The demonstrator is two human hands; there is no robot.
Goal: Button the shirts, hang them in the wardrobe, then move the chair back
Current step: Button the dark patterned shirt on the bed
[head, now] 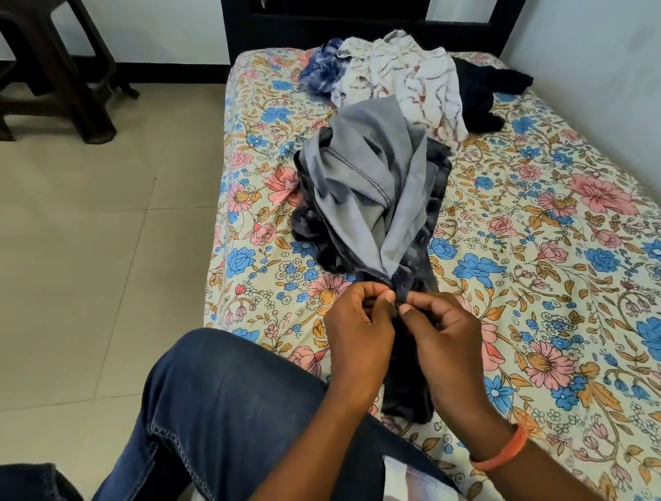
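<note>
While both hands pinch the front edges of the grey shirt (370,183) on the bed (580,254), the left hand (359,332) and right hand (445,331) meet thumb to thumb, each grip narrow on cloth. Just beyond the grip the shirt lies bunched, so the wrong button and hole could get paired. More shirts (390,67) wait farther off, and the chair (31,68) stands well apart.

Shirts (378,182) on bed (566,299), chair (31,64) left.

Colours and patterns, bedroom

Grey shirt (370,183); blue plaid shirt (323,67); white marbled shirt (405,78); floral cream bedsheet (559,257); dark brown chair (35,67); orange wristband (505,450).
</note>
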